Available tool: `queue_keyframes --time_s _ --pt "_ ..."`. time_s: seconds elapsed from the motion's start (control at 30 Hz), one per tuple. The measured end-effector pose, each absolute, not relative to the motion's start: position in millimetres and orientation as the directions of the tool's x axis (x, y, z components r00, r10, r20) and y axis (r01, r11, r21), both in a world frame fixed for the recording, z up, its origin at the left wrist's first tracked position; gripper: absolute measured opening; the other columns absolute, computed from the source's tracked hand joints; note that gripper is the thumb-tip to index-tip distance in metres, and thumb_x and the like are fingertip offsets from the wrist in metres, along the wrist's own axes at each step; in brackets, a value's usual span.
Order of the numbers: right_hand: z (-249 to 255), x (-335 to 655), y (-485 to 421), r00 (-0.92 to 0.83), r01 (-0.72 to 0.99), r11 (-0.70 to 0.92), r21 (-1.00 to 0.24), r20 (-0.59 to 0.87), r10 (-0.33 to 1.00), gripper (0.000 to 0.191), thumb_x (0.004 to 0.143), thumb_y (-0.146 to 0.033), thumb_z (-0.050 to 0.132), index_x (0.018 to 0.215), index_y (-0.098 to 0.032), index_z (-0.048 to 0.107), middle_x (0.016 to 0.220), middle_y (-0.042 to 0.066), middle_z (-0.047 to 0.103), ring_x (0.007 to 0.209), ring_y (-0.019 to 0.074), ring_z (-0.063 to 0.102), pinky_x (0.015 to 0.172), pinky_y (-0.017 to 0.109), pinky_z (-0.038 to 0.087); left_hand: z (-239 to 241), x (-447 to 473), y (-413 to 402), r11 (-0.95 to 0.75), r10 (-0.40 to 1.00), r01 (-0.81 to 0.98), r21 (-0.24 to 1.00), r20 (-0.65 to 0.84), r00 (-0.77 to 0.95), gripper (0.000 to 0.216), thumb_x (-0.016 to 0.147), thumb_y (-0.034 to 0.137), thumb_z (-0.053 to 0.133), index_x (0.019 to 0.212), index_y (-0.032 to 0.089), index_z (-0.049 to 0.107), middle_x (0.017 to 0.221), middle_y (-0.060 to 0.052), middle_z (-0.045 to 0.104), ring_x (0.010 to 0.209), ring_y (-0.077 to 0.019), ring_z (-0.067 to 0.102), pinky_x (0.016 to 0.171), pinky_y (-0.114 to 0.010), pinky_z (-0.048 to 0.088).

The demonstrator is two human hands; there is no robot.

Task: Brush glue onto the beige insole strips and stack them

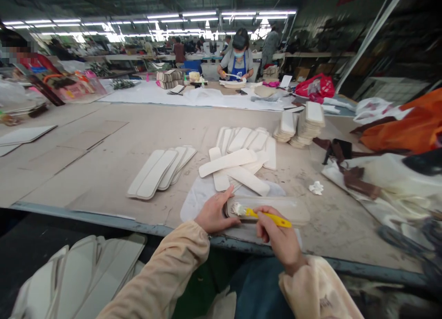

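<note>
My left hand [214, 214] lies with fingers pressed on the left end of a long flat beige strip [293, 209] at the table's front edge. My right hand [278, 236] is closed round a yellow-handled brush [267, 216], whose white bristles touch the strip's left part. The strip rests on a white sheet [196, 197]. Just beyond it lies a loose pile of cream rounded strips [241, 160]. A fanned row of similar strips [160, 171] lies to the left.
Stacks of strips [304, 123] stand at the back right. Brown straps [348, 171] and orange fabric [410, 125] lie at the right. More strips [86, 277] sit below the table at the left. A person in a blue apron [238, 56] works at the far end.
</note>
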State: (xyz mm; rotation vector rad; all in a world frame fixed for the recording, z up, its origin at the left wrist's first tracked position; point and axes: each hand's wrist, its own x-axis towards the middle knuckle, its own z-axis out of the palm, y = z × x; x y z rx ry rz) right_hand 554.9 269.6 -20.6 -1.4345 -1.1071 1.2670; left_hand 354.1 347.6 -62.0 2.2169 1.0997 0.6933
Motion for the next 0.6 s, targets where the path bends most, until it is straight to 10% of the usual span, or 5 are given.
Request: queue_keyframes --time_s 0.6 --pt "-9.0 657.5 251.2 0.512 0.196 -0.274 -0.942 -0.14 0.848 0.038 0.077 -0.054 0.057 0.092 -0.019 0.061 0.047 -0.006 0.047 0.041 0.0121 0.041 0.042 0.025 0.031 -58.8 353.7 344.8 -0.505 0.838 0.608 0.613 0.179 0.515 0.094 0.075 0.046 0.072 0.152 0.019 0.025 0.134 -0.012 0.06 0.125 -0.0298 0.055 0.107 -0.045 0.043"
